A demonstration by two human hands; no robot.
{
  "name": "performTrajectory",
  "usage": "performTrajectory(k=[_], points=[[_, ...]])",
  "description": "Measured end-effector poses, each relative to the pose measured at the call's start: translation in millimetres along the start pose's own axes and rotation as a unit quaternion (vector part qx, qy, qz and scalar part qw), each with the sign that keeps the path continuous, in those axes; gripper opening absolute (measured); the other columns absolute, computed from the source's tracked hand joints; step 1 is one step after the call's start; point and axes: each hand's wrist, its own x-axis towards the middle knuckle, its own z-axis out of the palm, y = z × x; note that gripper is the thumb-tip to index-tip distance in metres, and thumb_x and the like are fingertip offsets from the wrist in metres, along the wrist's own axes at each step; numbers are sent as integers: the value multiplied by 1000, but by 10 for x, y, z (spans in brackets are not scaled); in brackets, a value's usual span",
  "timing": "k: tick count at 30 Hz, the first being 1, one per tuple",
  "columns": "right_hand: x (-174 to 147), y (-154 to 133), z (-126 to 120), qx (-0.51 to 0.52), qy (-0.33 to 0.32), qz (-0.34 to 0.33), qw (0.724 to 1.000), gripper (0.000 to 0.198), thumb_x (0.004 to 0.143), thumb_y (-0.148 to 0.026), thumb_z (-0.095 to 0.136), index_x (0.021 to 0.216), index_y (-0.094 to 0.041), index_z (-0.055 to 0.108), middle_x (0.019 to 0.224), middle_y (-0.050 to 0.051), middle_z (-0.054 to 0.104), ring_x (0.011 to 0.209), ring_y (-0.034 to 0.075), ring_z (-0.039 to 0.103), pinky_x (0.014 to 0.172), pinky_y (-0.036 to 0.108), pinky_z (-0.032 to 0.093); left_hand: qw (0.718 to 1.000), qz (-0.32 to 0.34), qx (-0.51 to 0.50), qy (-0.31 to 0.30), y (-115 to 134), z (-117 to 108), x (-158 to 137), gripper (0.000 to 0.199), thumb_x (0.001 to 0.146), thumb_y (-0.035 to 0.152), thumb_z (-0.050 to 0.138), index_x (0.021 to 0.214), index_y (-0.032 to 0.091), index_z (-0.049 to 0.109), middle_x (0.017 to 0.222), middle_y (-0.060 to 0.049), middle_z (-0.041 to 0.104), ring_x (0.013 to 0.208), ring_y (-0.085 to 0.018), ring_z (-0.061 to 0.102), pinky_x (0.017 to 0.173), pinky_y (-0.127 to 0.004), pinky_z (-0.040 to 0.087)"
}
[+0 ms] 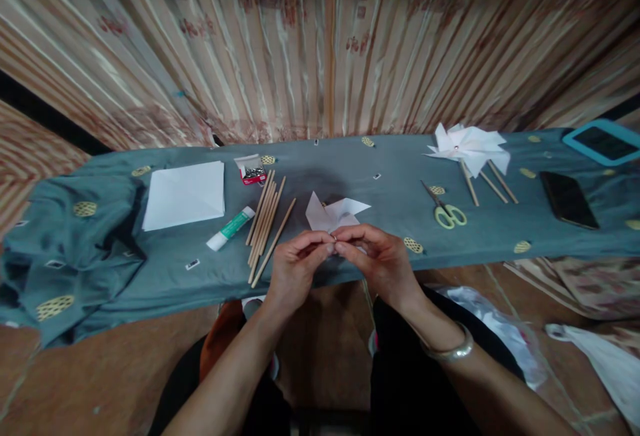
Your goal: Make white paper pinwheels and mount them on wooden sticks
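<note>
In the head view, my left hand (296,266) and my right hand (383,259) meet at the table's front edge, thumbs and forefingers pinched together. A tiny pin-like metal piece (335,239) shows between the fingertips, too small to make out fully. Just behind them is a white paper pinwheel (320,213) with folded blades, its near part hidden by my fingers. Several wooden sticks (265,219) lie to the left of it. Beyond the sticks, a small red and white box (253,173) stands open with shiny metal pins inside.
A paper stack (185,195) and a glue stick (231,228) lie at left. Green-handled scissors (447,213), finished pinwheels on sticks (467,146), a phone (569,200) and a blue-framed tablet (605,142) are at right. Bunched cloth (75,236) covers the left end. A curtain (325,49) hangs behind.
</note>
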Motion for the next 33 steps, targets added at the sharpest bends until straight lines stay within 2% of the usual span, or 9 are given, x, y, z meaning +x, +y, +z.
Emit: performTrajectory(k=[4, 8, 12, 15, 18, 21, 25, 28, 33], points=[[-1, 23, -14, 13, 0, 17, 1000, 8, 77, -29, 69, 83, -24, 71, 81, 1, 73, 76, 16, 67, 78, 33, 54, 999, -32, -16, -5, -19, 38, -3, 13, 66, 29, 78, 71, 18, 74, 68, -1, 69, 67, -15, 63, 72, -29, 53], [52, 72, -97, 16, 3, 18, 1000, 11, 77, -33, 69, 83, -23, 70, 84, 3, 73, 78, 17, 67, 78, 33, 54, 998, -57, -7, -6, -63, 2, 33, 22, 64, 33, 80, 79, 17, 75, 73, -3, 72, 70, -18, 66, 76, -33, 54], [167, 203, -306, -16, 70, 21, 997, 14, 71, -35, 73, 76, -22, 70, 85, 4, 74, 79, 18, 66, 77, 32, 52, 995, 3, 76, 68, -173, -173, 146, 32, 66, 35, 77, 92, 16, 73, 94, -8, 72, 89, -23, 66, 86, -38, 52], [222, 353, -487, -59, 74, 66, 993, 19, 66, -39, 74, 71, -22, 69, 82, 4, 74, 73, 17, 65, 72, 33, 53, 975, 59, 188, 105, -289, -319, 204, 54, 68, 32, 75, 119, 18, 61, 125, -13, 62, 119, -29, 55, 100, -45, 44], [217, 479, -610, -105, 63, 94, 988, 21, 63, -41, 74, 66, -21, 70, 91, 5, 75, 80, 20, 67, 75, 35, 53, 971, 50, 221, 80, -385, -393, 201, 73, 72, 30, 72, 139, 19, 43, 133, -15, 57, 125, -28, 52, 106, -48, 39], [197, 534, -655, -128, 69, 96, 985, 18, 62, -40, 73, 67, -22, 72, 102, 7, 73, 91, 23, 68, 79, 36, 53, 981, 31, 183, 61, -434, -391, 189, 77, 73, 31, 70, 142, 21, 37, 132, -15, 57, 125, -28, 52, 106, -48, 40], [221, 514, -633, -83, 57, 116, 988, 17, 60, -38, 75, 67, -22, 72, 99, 6, 74, 93, 22, 67, 87, 37, 50, 992, 2, 110, 64, -453, -345, 231, 79, 71, 31, 72, 141, 22, 38, 129, -14, 58, 120, -29, 56, 100, -49, 46], [267, 474, -586, -32, 38, 150, 987, 19, 57, -37, 78, 67, -22, 72, 93, 5, 74, 87, 19, 67, 86, 35, 49, 995, -15, 70, 64, -454, -317, 285, 84, 67, 29, 74, 141, 19, 36, 130, -16, 57, 113, -28, 61, 99, -48, 47], [318, 419, -516, 3, 22, 186, 982, 23, 55, -38, 80, 67, -21, 71, 71, 0, 72, 67, 14, 62, 70, 29, 48, 997, -41, 18, 65, -434, -311, 334, 85, 66, 24, 77, 140, 22, 35, 132, -16, 56, 101, -24, 67, 95, -44, 51]])
